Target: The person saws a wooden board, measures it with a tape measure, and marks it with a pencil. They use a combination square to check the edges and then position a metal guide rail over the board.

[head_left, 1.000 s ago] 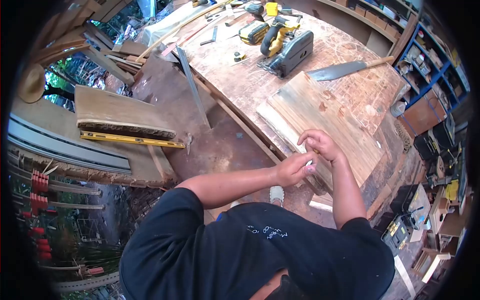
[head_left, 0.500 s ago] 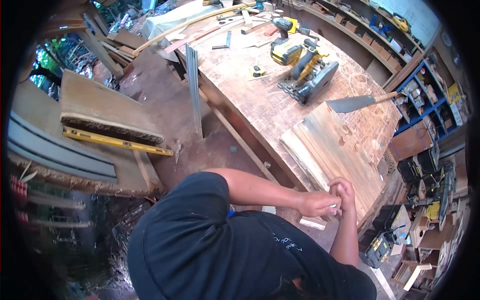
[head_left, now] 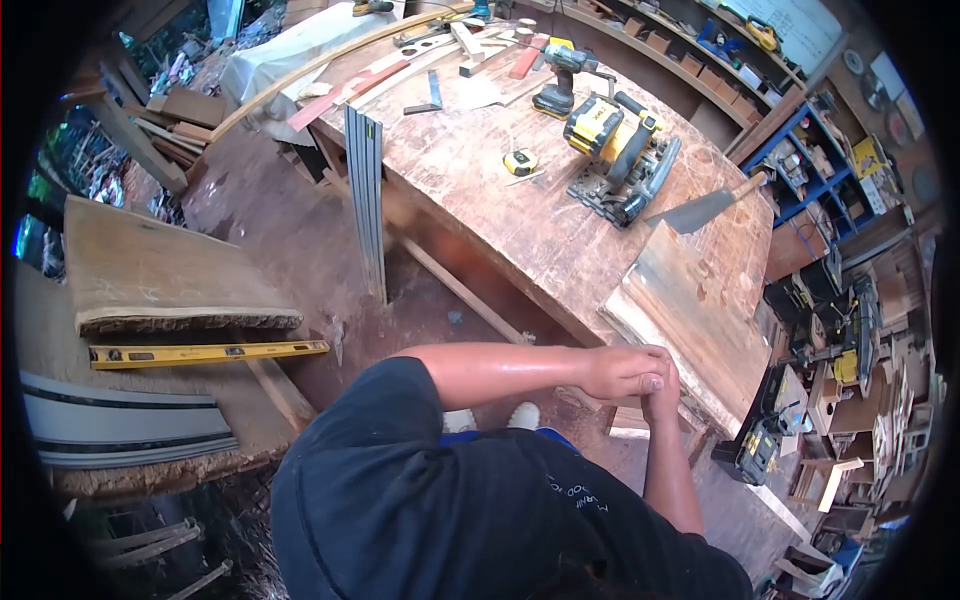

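Observation:
My left hand [head_left: 612,373] and my right hand [head_left: 661,402] are clasped together in front of my torso. Fingers are curled closed; a small pale spot shows between them, too small to identify. Just beyond the hands, a thick wooden board [head_left: 690,325] lies on the near right part of the workbench [head_left: 470,190]. A hand saw [head_left: 697,211] with a wooden handle rests past the board's far end. Farther along the bench stand a yellow-and-black circular saw [head_left: 622,165] and a cordless drill [head_left: 561,80]. A tape measure [head_left: 520,162] lies to their left.
Grey rails [head_left: 366,200] lean upright against the bench's left edge. At left, a yellow spirit level [head_left: 210,354] lies beside a wooden slab [head_left: 170,270]. A try square [head_left: 432,93] sits among wood strips. A black toolbox [head_left: 757,445] and a blue shelf unit [head_left: 808,170] are at right.
The view has shifted, so the bench and slabs appear at a different angle. My clasped hands have lowered slightly relative to the board, with the left hand more over the right.

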`<state>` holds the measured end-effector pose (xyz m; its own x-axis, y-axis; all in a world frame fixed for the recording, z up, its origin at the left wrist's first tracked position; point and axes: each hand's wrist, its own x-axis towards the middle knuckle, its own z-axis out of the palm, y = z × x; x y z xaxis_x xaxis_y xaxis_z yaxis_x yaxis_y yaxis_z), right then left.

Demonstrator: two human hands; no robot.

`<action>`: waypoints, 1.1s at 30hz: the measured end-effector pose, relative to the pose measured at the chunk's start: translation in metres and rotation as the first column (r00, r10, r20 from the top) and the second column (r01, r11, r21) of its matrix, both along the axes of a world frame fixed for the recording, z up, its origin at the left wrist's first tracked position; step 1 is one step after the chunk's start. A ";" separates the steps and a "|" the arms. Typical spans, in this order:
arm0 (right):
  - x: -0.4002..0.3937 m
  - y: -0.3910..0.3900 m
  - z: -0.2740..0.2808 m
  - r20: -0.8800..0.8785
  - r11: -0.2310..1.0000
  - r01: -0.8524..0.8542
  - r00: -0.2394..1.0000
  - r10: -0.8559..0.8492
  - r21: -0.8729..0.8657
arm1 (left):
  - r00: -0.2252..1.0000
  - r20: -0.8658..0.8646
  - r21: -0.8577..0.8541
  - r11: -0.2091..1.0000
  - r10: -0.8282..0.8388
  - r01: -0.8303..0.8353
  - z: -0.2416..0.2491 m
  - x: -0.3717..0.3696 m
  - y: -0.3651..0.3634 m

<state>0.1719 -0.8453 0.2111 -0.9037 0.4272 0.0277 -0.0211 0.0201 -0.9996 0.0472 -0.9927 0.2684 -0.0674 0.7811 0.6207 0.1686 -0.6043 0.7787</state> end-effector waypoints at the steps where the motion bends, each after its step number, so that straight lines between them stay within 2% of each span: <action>1: -0.008 0.000 0.004 -0.017 0.999 -0.032 0.999 0.032 -0.018 | 0.989 -0.150 -0.078 0.997 0.008 -0.020 0.010 -0.011 -0.009; 2: -0.015 -0.001 0.007 -0.036 0.997 -0.067 0.997 0.065 -0.037 | 0.954 -0.298 -0.153 0.987 0.006 -0.054 0.023 -0.021 -0.020; 3: -0.023 -0.002 0.012 -0.024 0.991 -0.077 0.997 0.075 -0.111 | 0.955 -0.293 -0.197 0.980 -0.039 -0.020 0.049 -0.029 -0.034; 4: -0.031 0.000 0.008 -0.029 0.990 -0.083 0.996 0.080 -0.113 | 0.954 -0.296 -0.199 0.980 -0.035 -0.026 0.063 -0.036 -0.044; 6: -0.049 0.012 -0.013 0.014 0.988 -0.124 0.992 0.126 -0.091 | 0.849 -0.510 -0.086 0.974 0.139 -0.211 0.085 -0.048 -0.056; 7: -0.058 0.018 -0.026 0.042 0.989 -0.144 0.988 0.146 -0.042 | 0.808 -0.563 -0.082 0.960 0.176 -0.267 0.095 -0.057 -0.061; 8: -0.068 0.000 -0.015 0.020 0.964 -0.118 0.992 0.126 -0.239 | 0.765 -0.611 -0.083 0.945 0.203 -0.317 0.100 -0.067 -0.065; 9: -0.079 -0.013 -0.007 -0.018 0.957 -0.143 0.989 0.144 -0.252 | 0.709 -0.648 0.001 0.931 0.278 -0.364 0.097 -0.081 -0.065; 10: -0.093 -0.013 -0.015 -0.016 0.958 -0.223 0.974 0.224 -0.178 | 0.651 -0.673 0.084 0.911 0.350 -0.403 0.090 -0.096 -0.064; 12: -0.116 -0.020 -0.011 0.096 0.945 -0.316 0.942 0.323 -0.082 | 0.585 -0.730 0.057 0.884 0.355 -0.465 0.083 -0.126 -0.069; 13: -0.121 -0.024 -0.011 0.096 0.946 -0.314 0.942 0.321 -0.086 | 0.586 -0.730 0.054 0.885 0.351 -0.463 0.073 -0.141 -0.067; 15: -0.141 -0.031 -0.013 0.165 0.942 -0.326 0.928 0.335 -0.077 | 0.458 -0.822 0.088 0.871 0.338 -0.484 0.041 -0.181 -0.064; 19: -0.180 -0.035 -0.031 0.230 0.947 -0.321 0.920 0.318 -0.023 | 0.357 -0.870 0.163 0.881 0.341 -0.443 -0.006 -0.252 -0.072; 23: -0.224 -0.047 -0.045 0.266 0.983 -0.183 0.948 0.174 0.008 | 0.481 -0.830 0.129 0.936 0.282 -0.326 -0.038 -0.320 -0.101; 26: -0.274 -0.065 -0.042 0.333 0.997 -0.068 0.941 0.053 0.034 | 0.476 -0.861 -0.006 0.933 0.178 -0.359 -0.063 -0.359 -0.132; 27: -0.294 -0.064 -0.055 0.320 0.968 -0.095 0.947 0.017 0.231 | 0.516 -0.838 -0.026 0.933 0.175 -0.358 -0.073 -0.371 -0.140; 28: -0.312 -0.070 -0.048 0.324 0.968 -0.084 0.946 0.003 0.236 | 0.555 -0.815 -0.051 0.933 0.167 -0.356 -0.084 -0.384 -0.148; 29: -0.336 -0.079 -0.037 0.326 0.913 -0.113 0.945 -0.023 0.392 | 0.571 -0.819 -0.174 0.922 0.059 -0.346 -0.092 -0.396 -0.158; 30: -0.359 -0.087 -0.030 0.327 0.832 -0.144 0.944 -0.047 0.535 | 0.573 -0.817 -0.171 0.926 0.058 -0.337 -0.102 -0.405 -0.167; 31: -0.383 -0.091 -0.031 0.331 0.831 -0.141 0.942 -0.054 0.538 | 0.612 -0.787 -0.178 0.925 0.071 -0.336 -0.112 -0.411 -0.175; 32: -0.406 -0.094 -0.036 0.283 0.736 -0.129 0.955 -0.089 0.665 | 0.652 -0.754 -0.187 0.923 0.084 -0.335 -0.116 -0.415 -0.183; 33: -0.426 -0.096 -0.042 0.232 0.622 -0.113 0.966 -0.114 0.775 | 0.679 -0.734 -0.297 0.895 0.008 -0.332 -0.120 -0.418 -0.191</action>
<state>-0.2539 -0.9416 0.1696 -0.9277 0.3470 0.1373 0.2100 0.7895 -0.5768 -0.3707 -1.1839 0.1488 0.1010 0.9753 0.1963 0.8249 -0.1924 0.5316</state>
